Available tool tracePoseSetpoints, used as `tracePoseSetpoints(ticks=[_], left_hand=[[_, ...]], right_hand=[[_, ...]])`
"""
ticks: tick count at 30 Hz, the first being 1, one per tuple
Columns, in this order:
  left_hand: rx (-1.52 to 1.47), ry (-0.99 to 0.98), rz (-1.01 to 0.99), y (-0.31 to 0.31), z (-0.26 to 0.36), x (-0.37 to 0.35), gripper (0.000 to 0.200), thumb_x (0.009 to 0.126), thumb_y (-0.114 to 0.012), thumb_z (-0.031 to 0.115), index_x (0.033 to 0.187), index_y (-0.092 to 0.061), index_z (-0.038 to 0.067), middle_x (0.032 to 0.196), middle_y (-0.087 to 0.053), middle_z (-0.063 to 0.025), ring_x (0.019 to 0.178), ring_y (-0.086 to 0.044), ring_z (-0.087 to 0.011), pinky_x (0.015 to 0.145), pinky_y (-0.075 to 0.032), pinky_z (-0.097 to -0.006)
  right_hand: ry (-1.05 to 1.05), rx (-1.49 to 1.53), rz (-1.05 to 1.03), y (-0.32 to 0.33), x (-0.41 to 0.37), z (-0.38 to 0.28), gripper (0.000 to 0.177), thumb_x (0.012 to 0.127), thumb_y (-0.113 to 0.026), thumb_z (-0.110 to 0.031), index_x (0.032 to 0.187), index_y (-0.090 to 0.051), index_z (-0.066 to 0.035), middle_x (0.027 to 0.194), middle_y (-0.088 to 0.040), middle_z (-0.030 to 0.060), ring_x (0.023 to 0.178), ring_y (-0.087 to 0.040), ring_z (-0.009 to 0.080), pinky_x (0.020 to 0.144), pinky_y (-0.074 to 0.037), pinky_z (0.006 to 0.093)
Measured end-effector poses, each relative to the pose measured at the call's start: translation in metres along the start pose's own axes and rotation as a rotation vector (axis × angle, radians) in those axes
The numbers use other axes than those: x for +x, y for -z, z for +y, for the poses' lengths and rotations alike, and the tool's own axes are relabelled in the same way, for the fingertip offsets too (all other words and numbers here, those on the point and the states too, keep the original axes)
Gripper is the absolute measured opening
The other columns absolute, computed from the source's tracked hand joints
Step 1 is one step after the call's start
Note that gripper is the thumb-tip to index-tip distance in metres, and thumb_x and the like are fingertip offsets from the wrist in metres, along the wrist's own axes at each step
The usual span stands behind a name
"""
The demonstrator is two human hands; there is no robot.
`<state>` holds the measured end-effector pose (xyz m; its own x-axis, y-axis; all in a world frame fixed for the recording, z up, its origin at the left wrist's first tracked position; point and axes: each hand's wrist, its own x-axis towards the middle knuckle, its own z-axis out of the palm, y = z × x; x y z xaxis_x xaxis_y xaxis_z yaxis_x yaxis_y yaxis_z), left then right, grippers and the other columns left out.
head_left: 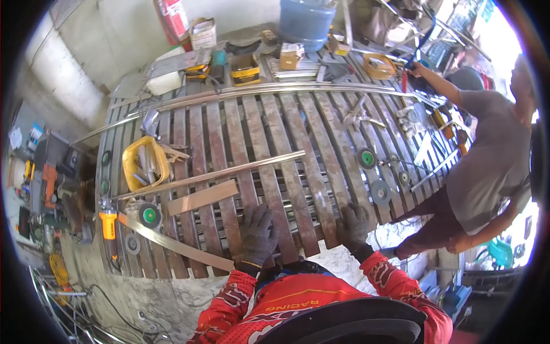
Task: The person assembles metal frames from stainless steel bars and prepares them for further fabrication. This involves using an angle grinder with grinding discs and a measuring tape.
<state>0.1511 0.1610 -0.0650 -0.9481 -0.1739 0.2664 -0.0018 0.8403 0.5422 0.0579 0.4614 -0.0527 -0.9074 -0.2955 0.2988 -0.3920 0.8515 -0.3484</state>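
Both of my hands wear dark grey gloves and rest on the front edge of the slatted table. My left hand lies flat with nothing in it, just right of a flat metal strip. A short flat piece lies beyond it to the left. My right hand lies on the slats, fingers pointing forward and empty, near a grey disc and a green-centred disc. A long thin metal bar crosses the slats ahead of my hands.
A yellow container of scraps and a yellow grinder are at the left. Long metal tubes, boxes and a blue water jug line the back. Another person stands at the right, one hand reaching over the table.
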Motion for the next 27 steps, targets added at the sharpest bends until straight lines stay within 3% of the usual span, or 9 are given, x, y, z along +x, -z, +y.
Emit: tracePoseSetpoints(ticks=[6,27], left_hand=[[-0.014,0.006,-0.03,0.0029,0.0053,0.0018,0.047,0.079,-0.072,0.019,0.124,-0.063,0.007,0.138,-0.055,-0.0139,0.135,-0.041,-0.0435,0.114,-0.035,-0.0507],[0.033,-0.007,-0.059,0.0017,0.009,0.0033,0.048,0.081,-0.07,0.017,0.127,-0.061,0.005,0.139,-0.055,-0.0153,0.137,-0.039,-0.0463,0.114,-0.034,-0.0522]], right_hand=[[0.004,-0.019,-0.052,0.0005,-0.0027,0.0049,0.038,0.078,-0.069,-0.021,0.114,-0.064,-0.009,0.121,-0.059,0.0193,0.116,-0.055,0.0398,0.103,-0.038,0.0531],[-0.021,0.057,-0.016,0.0023,-0.0008,0.0061,0.037,0.077,-0.068,-0.021,0.112,-0.063,-0.01,0.118,-0.059,0.0163,0.111,-0.057,0.038,0.103,-0.04,0.0529]])
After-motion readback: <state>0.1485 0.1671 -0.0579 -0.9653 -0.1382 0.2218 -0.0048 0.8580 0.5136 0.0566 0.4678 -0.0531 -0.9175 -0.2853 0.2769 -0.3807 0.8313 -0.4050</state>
